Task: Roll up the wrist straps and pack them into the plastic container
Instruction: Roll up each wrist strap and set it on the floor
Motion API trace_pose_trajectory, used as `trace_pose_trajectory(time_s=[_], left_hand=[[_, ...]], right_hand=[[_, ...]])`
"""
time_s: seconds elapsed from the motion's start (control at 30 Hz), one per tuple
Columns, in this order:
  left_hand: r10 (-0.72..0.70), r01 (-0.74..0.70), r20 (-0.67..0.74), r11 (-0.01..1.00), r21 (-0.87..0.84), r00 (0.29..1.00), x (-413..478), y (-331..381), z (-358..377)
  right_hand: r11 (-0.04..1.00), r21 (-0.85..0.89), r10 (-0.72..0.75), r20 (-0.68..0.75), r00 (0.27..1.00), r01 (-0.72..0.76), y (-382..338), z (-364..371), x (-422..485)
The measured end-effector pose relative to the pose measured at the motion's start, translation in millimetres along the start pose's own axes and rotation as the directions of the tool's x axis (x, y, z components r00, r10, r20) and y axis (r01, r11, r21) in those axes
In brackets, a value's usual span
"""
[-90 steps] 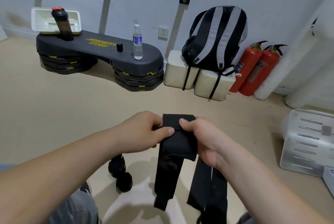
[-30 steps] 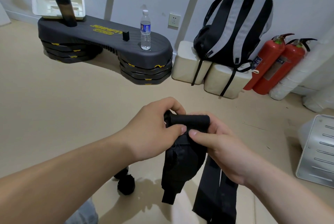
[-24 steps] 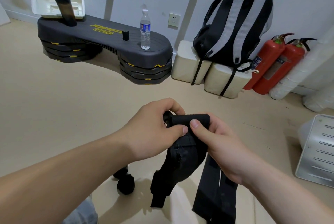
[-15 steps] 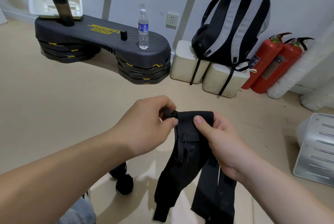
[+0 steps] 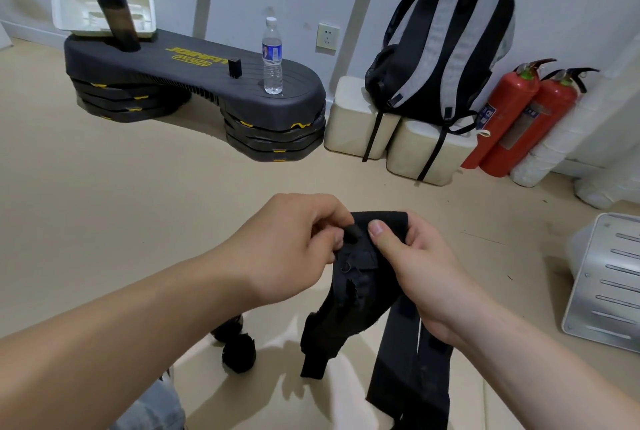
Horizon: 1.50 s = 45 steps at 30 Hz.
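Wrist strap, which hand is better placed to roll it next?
Left, probably: the left hand pinches the rolled end of the strap, while the right hand holds the flat part beside it.

Bare forearms (image 5: 121,325), faded blue denim trousers (image 5: 152,410)

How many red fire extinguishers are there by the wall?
2. One red metal fire extinguisher leans at the wall right of the black-and-grey striped backpack; the second red extinguisher is close beside it, further right. None seems hidden.
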<state>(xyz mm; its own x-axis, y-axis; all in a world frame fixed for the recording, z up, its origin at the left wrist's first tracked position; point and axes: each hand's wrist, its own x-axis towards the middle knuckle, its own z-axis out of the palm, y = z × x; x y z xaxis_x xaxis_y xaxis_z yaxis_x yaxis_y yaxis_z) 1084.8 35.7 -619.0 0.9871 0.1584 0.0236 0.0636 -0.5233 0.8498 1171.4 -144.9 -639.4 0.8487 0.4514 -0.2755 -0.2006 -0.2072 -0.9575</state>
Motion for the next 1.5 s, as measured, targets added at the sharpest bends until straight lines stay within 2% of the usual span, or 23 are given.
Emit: trace_pose_trajectory(time_s=[0.23,0.37,0.43,0.53,0.67,0.9,1.07,1.2,1.33,1.4,1.47,1.5], left_hand=[[0.061,-0.062,-0.123,0.998,0.001,0.991,2,-3,-1],[-0.002,0.016,-0.178,0.997,0.080,0.984,3,0,-4],[-0.072,0.080,-0.118,0.995,0.062,0.990,3,2,-5],[-0.143,0.143,0.012,0.979,-0.144,0.990,2,4,-4],[-0.125,0.124,0.010,0.969,-0.212,0.992,1,5,-7],[-0.124,0.119,0.001,0.955,-0.272,0.992,2,5,-4],[-0.191,0.224,0.125,0.900,-0.374,0.974,4,7,-3],[-0.132,0.191,0.178,0.907,-0.375,0.975,4,7,-5],[-0.107,0.129,0.087,0.945,-0.300,0.990,3,6,-1],[-0.005,0.004,-0.022,0.998,-0.059,1.000,5,1,-3],[0.172,-0.146,-0.104,0.964,0.224,0.980,6,-1,-10],[0.238,-0.204,-0.104,0.943,0.264,0.966,7,-1,-13]], right_hand=[[0.998,0.055,-0.025,0.078,0.997,0.020,-2,4,-2],[0.997,0.083,-0.017,0.114,0.993,0.008,-4,6,-3],[0.996,0.092,-0.024,0.126,0.992,0.012,-4,5,-4],[0.995,0.096,-0.030,0.151,0.988,0.015,-5,3,-6],[0.996,0.075,-0.054,0.183,0.982,0.040,-6,2,-8],[0.997,0.049,-0.064,0.128,0.990,0.058,-8,2,-4],[0.996,0.042,-0.086,0.094,0.992,0.082,-8,3,-1],[0.994,0.061,-0.091,0.084,0.992,0.086,-7,2,-1],[0.990,0.127,-0.071,0.086,0.994,0.059,-7,3,0],[0.989,0.140,-0.050,0.076,0.996,0.039,-8,2,1],[0.986,0.164,-0.007,0.063,0.998,-0.004,-10,1,3],[0.984,0.176,0.018,0.060,0.998,-0.028,-10,-1,3]])
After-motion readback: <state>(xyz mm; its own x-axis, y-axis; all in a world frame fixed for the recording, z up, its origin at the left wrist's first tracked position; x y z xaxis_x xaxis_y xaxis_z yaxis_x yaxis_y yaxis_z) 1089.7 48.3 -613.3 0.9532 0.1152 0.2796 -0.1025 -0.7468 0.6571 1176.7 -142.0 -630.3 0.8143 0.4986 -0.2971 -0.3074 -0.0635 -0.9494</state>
